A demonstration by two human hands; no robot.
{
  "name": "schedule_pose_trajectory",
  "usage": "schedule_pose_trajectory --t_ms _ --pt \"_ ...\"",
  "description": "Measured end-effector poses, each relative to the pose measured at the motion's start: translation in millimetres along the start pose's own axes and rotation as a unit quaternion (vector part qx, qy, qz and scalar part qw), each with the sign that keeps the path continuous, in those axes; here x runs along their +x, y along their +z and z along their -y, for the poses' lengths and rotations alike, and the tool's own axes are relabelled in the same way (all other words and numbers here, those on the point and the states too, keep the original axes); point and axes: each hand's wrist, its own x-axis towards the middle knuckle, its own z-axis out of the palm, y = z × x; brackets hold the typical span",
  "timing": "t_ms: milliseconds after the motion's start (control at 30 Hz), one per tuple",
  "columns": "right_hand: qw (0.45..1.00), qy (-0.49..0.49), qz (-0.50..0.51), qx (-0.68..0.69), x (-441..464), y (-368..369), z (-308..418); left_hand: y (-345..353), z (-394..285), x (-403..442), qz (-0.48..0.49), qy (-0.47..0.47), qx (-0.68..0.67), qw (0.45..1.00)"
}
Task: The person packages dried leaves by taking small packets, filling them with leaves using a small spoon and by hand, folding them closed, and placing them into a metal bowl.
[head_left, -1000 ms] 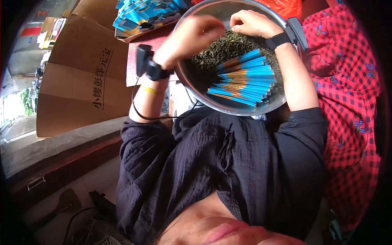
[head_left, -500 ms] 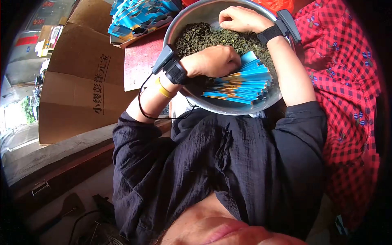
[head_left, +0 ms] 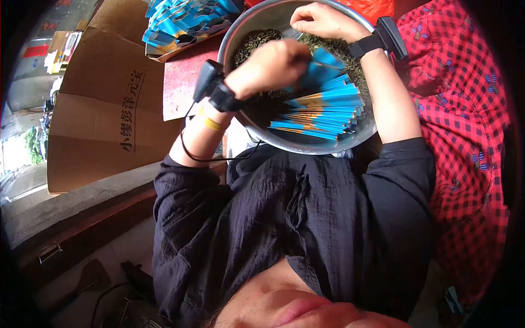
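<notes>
My left hand (head_left: 273,63), closed and blurred at the fingers, grips a blue paper packet (head_left: 324,66) over a large metal basin (head_left: 314,148). Below that packet, a fanned stack of flat blue-and-orange packets (head_left: 328,112) lies in the basin's near right part. Dark dried leaves (head_left: 257,46), like tea, cover much of the bottom. At the far side, my right hand (head_left: 325,23) is low over the leaves with its fingers curled. Whatever its fingertips hold is hidden.
A box (head_left: 158,56) heaped with crinkled blue packets (head_left: 188,22) stands on a red surface (head_left: 186,87) at the upper left. Left of it is a large cardboard sheet (head_left: 98,109). Red checked cloth (head_left: 454,109) lies at right, and a red plastic bag (head_left: 374,6) behind the basin.
My left hand has risen away from the fanned stack toward the far side, bringing a blue packet along. My right hand has shifted only slightly.
</notes>
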Motion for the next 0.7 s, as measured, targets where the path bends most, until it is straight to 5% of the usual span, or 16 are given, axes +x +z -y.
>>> schedule_pose_trajectory --t_ms 33,67,233,533,700 --pt "0.998 -0.026 -0.039 -0.043 -3.5 -15.5 18.5 -10.5 5.3 -1.5 -0.022 -0.012 -0.021 0.999" --pt "0.993 0.104 0.047 0.018 -1.1 -30.0 40.2 -14.4 18.8 -3.1 -0.045 -0.021 -0.054 0.997" --pt "0.990 -0.009 0.032 0.137 14.1 50.0 -7.7 -31.6 24.7 -11.3 -0.291 -0.124 -0.245 0.916" --pt "0.968 -0.043 0.248 -0.019 4.2 50.9 74.8 -26.9 53.9 -28.1 -0.284 -0.164 -0.265 0.907" --pt "0.975 -0.054 0.209 0.042 -7.9 38.2 77.8 -21.9 54.0 -30.4 -0.323 -0.150 -0.248 0.901"
